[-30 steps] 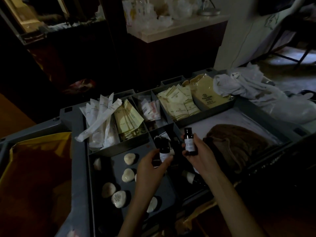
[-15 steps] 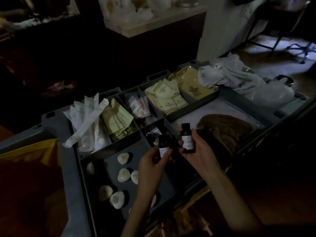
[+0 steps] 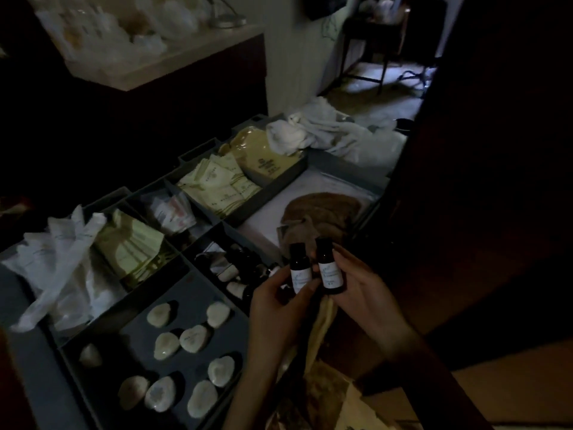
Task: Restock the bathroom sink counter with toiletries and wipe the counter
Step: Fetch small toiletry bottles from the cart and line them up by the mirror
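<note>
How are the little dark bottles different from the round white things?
The two bottles are dark with pale labels; the soaps are pale all over. The bottles are upright, one held by the left hand, one by the right hand; the soaps lie flat in a grey tray. Both are small toiletries.

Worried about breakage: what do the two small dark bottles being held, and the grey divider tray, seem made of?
The left bottle and right bottle: dark, glossy, with black caps and pale paper-like labels; glass or hard plastic, the dim light leaves it open. The grey tray: probably matte moulded plastic, judging by its thin, even walls.
</note>
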{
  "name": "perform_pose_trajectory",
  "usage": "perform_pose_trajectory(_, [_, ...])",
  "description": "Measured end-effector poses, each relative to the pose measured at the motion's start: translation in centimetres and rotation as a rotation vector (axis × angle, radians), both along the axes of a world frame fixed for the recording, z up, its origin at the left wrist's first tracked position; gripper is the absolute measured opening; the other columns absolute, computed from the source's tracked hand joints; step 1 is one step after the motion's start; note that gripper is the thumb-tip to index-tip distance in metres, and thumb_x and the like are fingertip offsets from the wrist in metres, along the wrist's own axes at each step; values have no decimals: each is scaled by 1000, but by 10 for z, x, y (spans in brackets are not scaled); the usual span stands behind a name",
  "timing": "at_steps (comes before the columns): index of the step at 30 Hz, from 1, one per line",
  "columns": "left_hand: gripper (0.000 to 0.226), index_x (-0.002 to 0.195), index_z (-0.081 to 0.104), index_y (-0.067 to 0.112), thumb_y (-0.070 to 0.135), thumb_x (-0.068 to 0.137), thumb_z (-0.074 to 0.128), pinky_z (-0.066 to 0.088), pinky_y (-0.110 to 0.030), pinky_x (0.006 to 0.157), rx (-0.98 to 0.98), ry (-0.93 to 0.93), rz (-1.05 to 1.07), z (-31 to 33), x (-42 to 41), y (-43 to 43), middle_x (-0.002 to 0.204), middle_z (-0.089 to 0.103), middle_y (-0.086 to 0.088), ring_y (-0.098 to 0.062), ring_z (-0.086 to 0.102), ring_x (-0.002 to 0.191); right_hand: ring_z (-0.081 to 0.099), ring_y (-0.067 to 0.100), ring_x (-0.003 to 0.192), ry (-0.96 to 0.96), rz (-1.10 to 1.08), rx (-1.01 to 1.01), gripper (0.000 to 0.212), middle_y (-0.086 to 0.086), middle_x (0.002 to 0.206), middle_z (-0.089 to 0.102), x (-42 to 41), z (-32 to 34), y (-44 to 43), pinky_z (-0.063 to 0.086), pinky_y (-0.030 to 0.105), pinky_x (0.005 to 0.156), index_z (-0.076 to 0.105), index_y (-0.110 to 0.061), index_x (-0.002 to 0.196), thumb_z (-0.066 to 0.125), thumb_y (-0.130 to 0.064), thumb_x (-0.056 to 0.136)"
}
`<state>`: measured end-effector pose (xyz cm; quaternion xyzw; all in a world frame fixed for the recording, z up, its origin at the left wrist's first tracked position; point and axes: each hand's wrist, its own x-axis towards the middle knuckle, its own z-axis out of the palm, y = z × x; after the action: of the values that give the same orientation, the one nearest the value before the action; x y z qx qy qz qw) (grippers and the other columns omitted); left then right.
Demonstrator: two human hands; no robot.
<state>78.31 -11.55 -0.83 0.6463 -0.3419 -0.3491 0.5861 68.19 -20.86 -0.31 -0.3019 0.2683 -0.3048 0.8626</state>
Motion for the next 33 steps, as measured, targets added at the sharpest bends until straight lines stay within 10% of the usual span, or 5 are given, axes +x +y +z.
perform_pose_trajectory(5, [17, 99, 71, 24, 13, 86, 67, 51, -14, 65, 35, 10, -199, 6, -41, 0, 88, 75, 4, -7, 70, 82, 52, 22, 126, 324, -230, -421, 47, 2, 133, 58, -68, -17, 25, 34, 33, 112, 61, -20, 126, 60, -48, 88])
perform_pose_trajectory(8, [19, 103, 71, 18, 12, 86, 68, 56, -27, 77, 79, 16, -323, 9, -72, 10, 93, 75, 0, -13, 70, 89, 55, 5, 116, 462, -138, -469, 50, -16, 126, 54, -112, -22, 47, 34, 1, 95, 52, -32, 126, 56, -58, 84])
perform_pose_trajectory(13, [22, 98, 70, 26, 9, 83, 70, 51, -12, 70, 112, 18, -462, 7, -121, 33, 80, 73, 21, 4, 68, 81, 65, 20, 104, 66, -354, -107, 33, 12, 123, 62, -171, -25, 92, 54, 24, 84, 61, -11, 124, 52, -20, 94])
perform_pose_trajectory(29, [41, 120, 66, 21, 15, 80, 75, 53, -24, 85, 155, -88, -1141, -3, -324, 101, 108, 72, 5, -7, 65, 102, 59, 25, 111, -70, -1065, 49, 45, 19, 127, 59, -343, -24, 259, 47, 32, 95, 55, -1, 129, 37, -27, 96])
perform_pose_trajectory(33, [35, 104, 68, 32, 7, 80, 73, 52, -18, 76, 126, -105, -1359, 0, -370, 112, 95, 74, 9, -5, 69, 92, 63, 24, 105, -109, -1248, -35, 48, 17, 120, 64, -374, -28, 290, 52, 29, 89, 68, -5, 117, 71, -36, 80])
